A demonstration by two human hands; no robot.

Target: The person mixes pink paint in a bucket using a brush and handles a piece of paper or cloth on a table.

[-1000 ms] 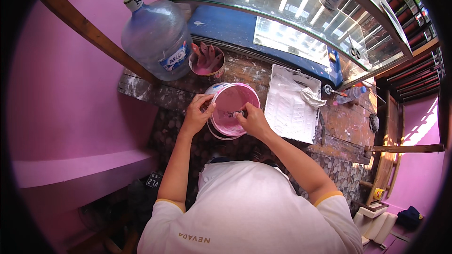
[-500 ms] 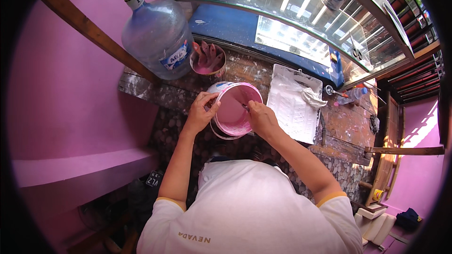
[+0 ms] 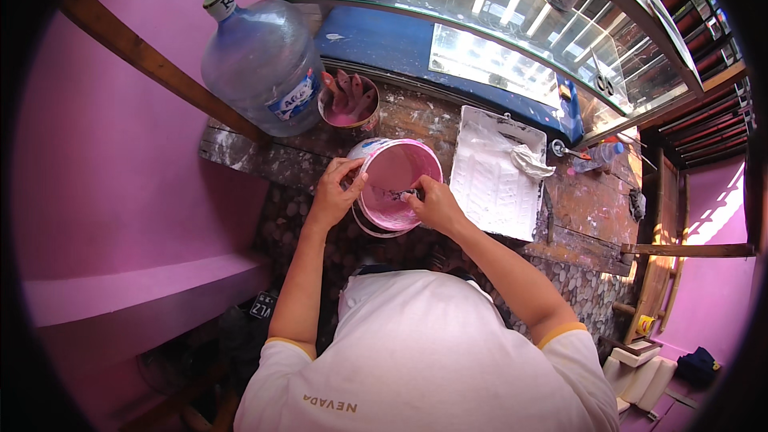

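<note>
Between the two hands: white bucket (image 3: 370,146), mouth tipped toward the wearer, interior coated with pink paint (image 3: 398,168); its support cannot be told.
Left hand (image 3: 334,194): grasping the bucket at the left of its rim, fingers on the outer side, thumb bent close to the edge.
Right hand (image 3: 437,206): fingers closed around a small dark tool (image 3: 406,193) inside the bucket mouth; exact kind of tool cannot be told.
Bucket handle (image 3: 378,233): lowered, below the rim, between the forearms.
Brush can (image 3: 371,123): beyond the left hand, on the wooden table (image 3: 416,118), with several pink-smeared brushes (image 3: 344,86) standing in it.
Water jug (image 3: 260,60): large, clear bluish, farther beyond the left hand, just beside the brush can.
Paint tray (image 3: 488,184): right of the right hand, near it, coated white.
White cloth (image 3: 531,162): crumpled, over the tray's right edge, farther from the right hand.
Plastic bottle (image 3: 592,160): blue-capped, lying well to the right of the right hand.
</note>
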